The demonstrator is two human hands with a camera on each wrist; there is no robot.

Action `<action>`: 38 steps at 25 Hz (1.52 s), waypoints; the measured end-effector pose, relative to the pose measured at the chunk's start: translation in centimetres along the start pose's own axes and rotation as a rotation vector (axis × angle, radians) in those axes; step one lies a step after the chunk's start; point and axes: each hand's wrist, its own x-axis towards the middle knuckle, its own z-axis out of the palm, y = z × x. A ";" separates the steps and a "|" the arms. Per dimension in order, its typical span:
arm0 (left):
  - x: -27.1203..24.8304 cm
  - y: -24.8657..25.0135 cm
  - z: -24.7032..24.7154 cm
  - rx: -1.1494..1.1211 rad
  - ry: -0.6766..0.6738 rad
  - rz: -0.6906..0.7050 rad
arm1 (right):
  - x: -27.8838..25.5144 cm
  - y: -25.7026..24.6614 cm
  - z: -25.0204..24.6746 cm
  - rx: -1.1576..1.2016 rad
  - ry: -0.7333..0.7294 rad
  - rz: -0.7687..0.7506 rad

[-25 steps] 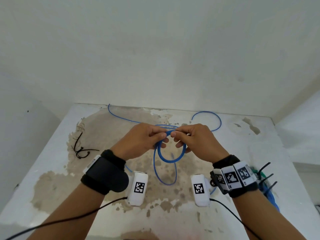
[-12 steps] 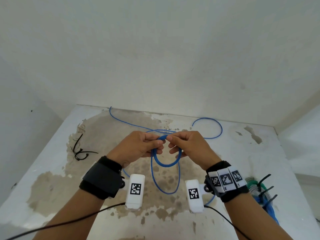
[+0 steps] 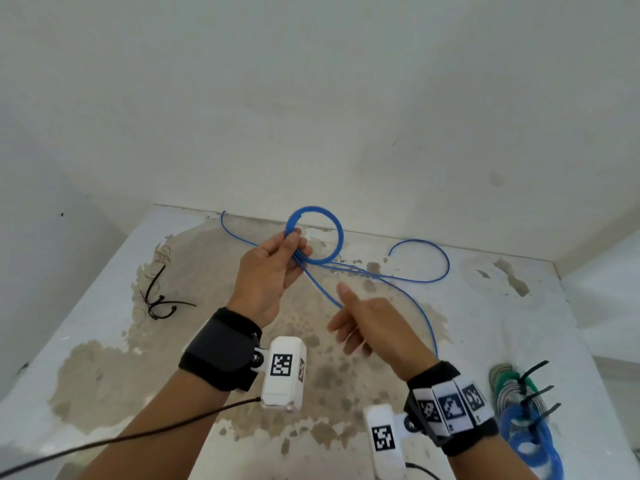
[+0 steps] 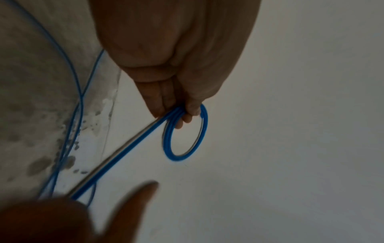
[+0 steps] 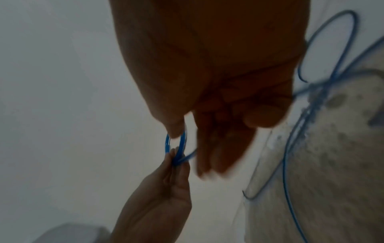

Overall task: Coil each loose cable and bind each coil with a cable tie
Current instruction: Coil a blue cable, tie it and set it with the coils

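Observation:
A thin blue cable [image 3: 446,268] lies in loose curves on the stained white table [image 3: 104,341]. Part of it is wound into a small coil [image 3: 341,233], shown also in the left wrist view as a ring [image 4: 168,148] and in the right wrist view [image 5: 167,143]. My left hand [image 3: 298,244] pinches the coil at its lower left side and holds it upright above the table's far edge. One strand runs from that pinch down to my right hand [image 3: 337,310]. There the fingers curl loosely round the strand and the thumb sticks up. The right wrist view is blurred.
Several black cable ties [image 3: 157,303] lie at the table's left side. At the front right lie a bound blue coil [image 3: 526,441] and a green and grey coil [image 3: 509,382], with black tie tails sticking up. A white wall rises just behind the table.
Both hands pinched the coil together over the table's middle. Now my left hand has lifted it up and away, and my right hand has left the coil and dropped back along the strand.

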 end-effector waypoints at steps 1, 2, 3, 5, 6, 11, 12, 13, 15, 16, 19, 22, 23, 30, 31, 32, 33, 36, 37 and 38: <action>0.0 0.0 -0.1 -0.049 0.019 0.002 | -0.2 0.3 0.9 0.039 -0.092 0.064; -0.1 -0.1 -0.1 -0.084 0.030 -0.002 | 0.0 0.5 1.4 0.184 -0.102 0.100; -0.2 -0.2 -0.2 -0.107 0.037 -0.010 | 0.5 0.6 1.7 0.424 -0.057 0.113; -0.5 -0.8 -0.5 -0.112 0.043 -0.033 | 1.7 0.2 1.5 0.958 0.057 0.077; -0.8 -1.0 -0.7 -0.109 0.049 -0.049 | 2.0 -0.2 1.4 1.129 0.080 0.043; -1.3 -1.7 -1.6 -0.117 0.093 -0.085 | 1.1 -0.9 2.1 1.026 0.054 -0.049; -1.2 -1.6 -1.7 -0.131 0.097 -0.088 | 0.8 -0.7 2.4 0.978 0.046 -0.050; -1.2 -1.6 -1.9 -0.146 0.103 -0.090 | 0.5 -0.5 2.7 0.951 0.043 -0.053; -1.1 -1.4 -2.0 -0.171 0.121 -0.082 | 0.1 -0.4 3.1 0.924 0.039 -0.066; -1.1 -1.3 -2.0 -0.180 0.135 -0.076 | 0.0 -0.5 3.1 0.915 0.041 -0.075; -0.7 -0.8 -2.3 -0.208 0.164 -0.074 | -0.4 -0.6 2.9 0.908 0.058 -0.101; -0.4 -0.3 -2.7 -0.233 0.169 -0.084 | -0.8 -0.3 2.3 0.909 0.090 -0.129; -0.6 -0.2 -2.7 -0.229 0.156 -0.086 | -1.0 -0.2 2.1 0.904 0.094 -0.129; -3.2 0.6 -3.0 0.064 -0.180 -0.158 | 0.0 0.0 -1.1 0.680 0.097 -0.138; -3.4 0.7 -3.0 0.090 -0.206 -0.176 | 0.1 -0.2 -1.6 0.635 0.086 -0.150; -3.6 0.7 -3.0 0.113 -0.221 -0.187 | 0.2 -0.4 -2.0 0.597 0.072 -0.158; -3.9 0.7 -2.9 0.140 -0.234 -0.193 | 0.2 -0.6 -2.3 0.568 0.060 -0.166; -4.4 0.5 -2.5 0.227 -0.266 -0.192 | 0.1 -1.3 -2.7 0.507 0.022 -0.185; -4.5 0.4 -2.4 0.258 -0.272 -0.188 | 0.0 -1.4 -2.7 0.493 0.006 -0.188; -4.6 0.4 -2.3 0.289 -0.274 -0.181 | -0.1 -1.6 -2.8 0.483 -0.012 -0.188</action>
